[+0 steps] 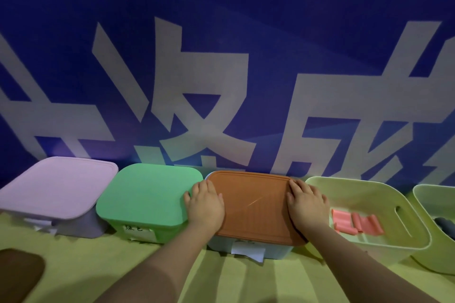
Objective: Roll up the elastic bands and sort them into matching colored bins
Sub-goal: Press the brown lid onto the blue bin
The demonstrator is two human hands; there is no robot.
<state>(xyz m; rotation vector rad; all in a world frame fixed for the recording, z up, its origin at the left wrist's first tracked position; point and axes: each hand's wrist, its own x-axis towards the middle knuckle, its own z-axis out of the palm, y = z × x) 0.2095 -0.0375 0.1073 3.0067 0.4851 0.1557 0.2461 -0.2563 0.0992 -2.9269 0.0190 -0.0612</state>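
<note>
Flatly, left hand (205, 200) and right hand (306, 200) press the orange lid (253, 204).

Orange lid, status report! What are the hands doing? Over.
Hands flat on orange lid, left hand one end, right hand other. In open bin: pink bands. Lid covers blue-grey bin.

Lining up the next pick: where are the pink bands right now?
In the head view the pink bands lie on the right, inside the open pale green basket, just right of the orange-lidded bin that the right hand rests on.
</note>
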